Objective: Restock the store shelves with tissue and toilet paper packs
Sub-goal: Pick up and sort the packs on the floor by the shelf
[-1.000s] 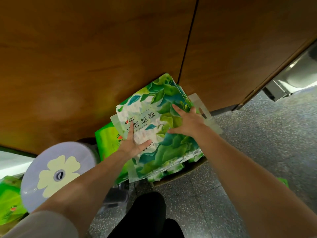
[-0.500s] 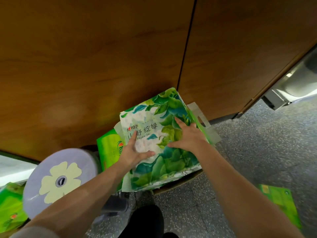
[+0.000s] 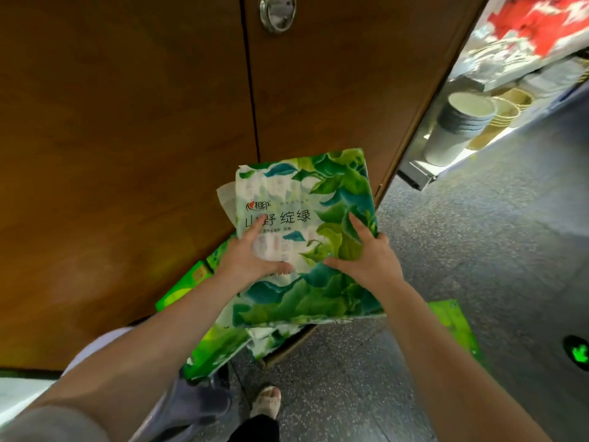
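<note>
While I hold tissue pack (image 3: 306,237) up in front of wooden cabinet doors (image 3: 127,154), my left hand (image 3: 251,260) grips its left side, thumb across front, index finger stretched onto printed characters. My right hand (image 3: 366,260) grips right side, thumb on front, fingers over leaf print. Pack face-up between both hands, tilted. More green packs (image 3: 220,346) below my left wrist, in cardboard box. Stacked paper cups (image 3: 462,122) on shelf far beyond right fingers. Speckled floor (image 3: 478,250) under right arm.
</note>
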